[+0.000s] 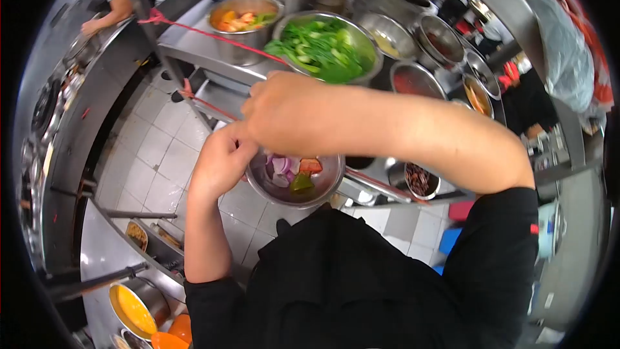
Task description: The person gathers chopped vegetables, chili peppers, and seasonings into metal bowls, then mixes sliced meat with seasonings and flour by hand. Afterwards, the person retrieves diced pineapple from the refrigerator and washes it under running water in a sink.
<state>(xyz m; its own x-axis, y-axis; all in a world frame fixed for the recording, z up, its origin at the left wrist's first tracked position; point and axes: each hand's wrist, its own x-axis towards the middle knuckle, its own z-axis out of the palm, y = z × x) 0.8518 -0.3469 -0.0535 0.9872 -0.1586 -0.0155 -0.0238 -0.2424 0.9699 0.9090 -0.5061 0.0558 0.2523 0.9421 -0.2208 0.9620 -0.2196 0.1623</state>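
A metal bowl (328,189) with cut purple onion (282,169), a red pepper piece (310,166) and a green pepper piece (301,183) is in front of my body. My left hand (219,160) is closed at the bowl's left rim, thumb towards it. Stretched across above the bowl, my right hand (274,113) touches or overlaps the left one, its fingers curled. What those fingers hold, if anything, is hidden. Just beyond the right hand stands a wide metal bowl of green leafy vegetables (326,48).
A metal pot (239,52) of cut vegetables and several other bowls line the shelf. A red cord (213,39) runs along its front. Lower left sits a pot of yellow liquid (134,309). At upper left another person's arm (116,13) reaches over a counter.
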